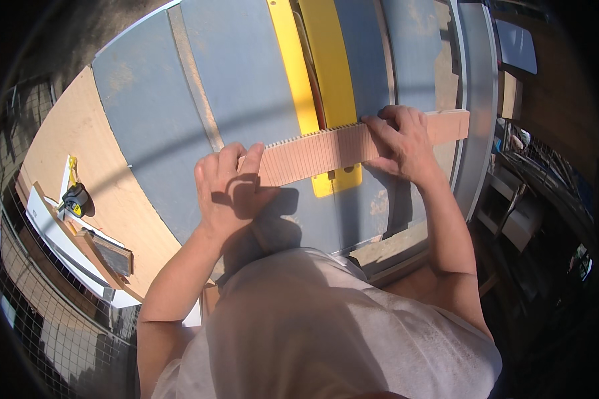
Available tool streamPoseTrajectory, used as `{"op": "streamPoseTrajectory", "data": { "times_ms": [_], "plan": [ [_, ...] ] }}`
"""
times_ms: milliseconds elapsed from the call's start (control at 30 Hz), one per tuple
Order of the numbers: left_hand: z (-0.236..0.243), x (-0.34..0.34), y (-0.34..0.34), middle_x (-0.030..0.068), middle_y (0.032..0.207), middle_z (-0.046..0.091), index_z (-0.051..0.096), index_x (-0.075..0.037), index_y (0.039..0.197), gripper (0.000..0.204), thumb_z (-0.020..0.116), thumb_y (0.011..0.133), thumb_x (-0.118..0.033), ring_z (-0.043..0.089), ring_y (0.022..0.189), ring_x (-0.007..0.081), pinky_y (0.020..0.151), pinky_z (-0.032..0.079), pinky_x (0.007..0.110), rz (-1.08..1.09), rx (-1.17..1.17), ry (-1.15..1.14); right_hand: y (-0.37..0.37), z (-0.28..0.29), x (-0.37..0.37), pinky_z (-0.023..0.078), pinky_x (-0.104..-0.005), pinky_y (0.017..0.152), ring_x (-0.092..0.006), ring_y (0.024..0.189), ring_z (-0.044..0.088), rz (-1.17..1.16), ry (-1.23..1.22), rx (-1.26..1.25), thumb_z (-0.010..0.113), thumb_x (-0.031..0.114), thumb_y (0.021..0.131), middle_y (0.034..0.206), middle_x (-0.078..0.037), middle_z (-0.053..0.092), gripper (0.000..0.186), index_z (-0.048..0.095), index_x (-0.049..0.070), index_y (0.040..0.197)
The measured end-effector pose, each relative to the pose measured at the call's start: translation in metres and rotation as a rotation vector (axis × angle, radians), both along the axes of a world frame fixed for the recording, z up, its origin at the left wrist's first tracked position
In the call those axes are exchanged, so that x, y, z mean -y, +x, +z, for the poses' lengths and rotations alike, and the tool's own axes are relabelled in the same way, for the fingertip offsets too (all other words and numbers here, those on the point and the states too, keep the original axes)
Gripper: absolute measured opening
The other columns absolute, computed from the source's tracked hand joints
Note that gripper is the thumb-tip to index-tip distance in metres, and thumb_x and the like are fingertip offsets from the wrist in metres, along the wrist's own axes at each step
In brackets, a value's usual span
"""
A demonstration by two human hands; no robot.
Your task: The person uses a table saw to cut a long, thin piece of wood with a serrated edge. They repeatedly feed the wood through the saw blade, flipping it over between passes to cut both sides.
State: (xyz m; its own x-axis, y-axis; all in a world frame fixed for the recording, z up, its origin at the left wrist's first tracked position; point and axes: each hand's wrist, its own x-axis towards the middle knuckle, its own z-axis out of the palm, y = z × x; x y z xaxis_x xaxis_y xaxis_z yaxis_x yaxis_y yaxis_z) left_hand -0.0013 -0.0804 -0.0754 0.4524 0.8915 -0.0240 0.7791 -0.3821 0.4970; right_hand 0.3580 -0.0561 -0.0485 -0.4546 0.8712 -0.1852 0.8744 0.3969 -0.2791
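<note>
A long flat strip of wood (313, 154) lies crosswise in front of me, with many thin parallel lines across its face and a row of small notches along its far edge. My left hand (225, 193) is closed around its left end, thumb on the near side. Further right, my right hand (404, 142) grips it with fingers over the far edge and thumb at the near edge; the strip's plain end sticks out beyond. Beneath it is the grey table of a table saw (246, 53), with a yellow insert (329, 53). The strip crosses that insert and hides part of its slot.
To the left, a plywood side table (63, 133) carries a tape measure (76, 200) and a small framed dark piece (113, 255). A metal rail (478, 100) runs along the right side of the saw. Wire mesh (53, 326) stands at the lower left.
</note>
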Motion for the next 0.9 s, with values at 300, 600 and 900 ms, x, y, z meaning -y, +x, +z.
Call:
{"op": "streamPoseTrajectory", "data": {
  "times_ms": [300, 600, 900],
  "plan": [
    [0.005, -0.014, 0.006, 0.0103, 0.117, 0.06, 0.066, -0.011, 0.132, 0.086, 0.096, 0.056, -0.036, 0.056, 0.1, 0.03, 0.091, 0.042, 0.046, 0.045, -0.048, -0.014, -0.002, -0.001, -0.017, 0.04, -0.046, 0.1, -0.0312, 0.114, 0.056, -0.01, 0.02, -0.002, 0.087, 0.045, 0.067, 0.117, -0.012, 0.059, 0.075, 0.069, 0.018, 0.134],
    [0.003, -0.035, 0.004, 0.0085, 0.117, 0.059, 0.068, -0.015, 0.131, 0.08, 0.095, 0.059, -0.04, 0.054, 0.104, 0.0288, 0.092, 0.042, 0.045, 0.046, -0.106, 0.002, -0.001, -0.01, -0.032, 0.04, -0.047, 0.104, -0.0317, 0.118, 0.055, -0.008, 0.109, -0.045, 0.089, 0.045, 0.068, 0.121, -0.012, 0.061, 0.075, 0.07, 0.019, 0.135],
    [-0.004, -0.049, 0.005, 0.0085, 0.118, 0.06, 0.069, -0.018, 0.132, 0.085, 0.096, 0.056, -0.046, 0.056, 0.106, 0.0298, 0.094, 0.045, 0.046, 0.03, -0.188, 0.077, -0.003, -0.025, -0.033, 0.039, -0.0457, 0.116, -0.0338, 0.131, 0.051, -0.133, 0.089, 0.061, 0.089, 0.044, 0.069, 0.136, -0.014, 0.058, 0.076, 0.067, 0.025, 0.14]
  ]
}}
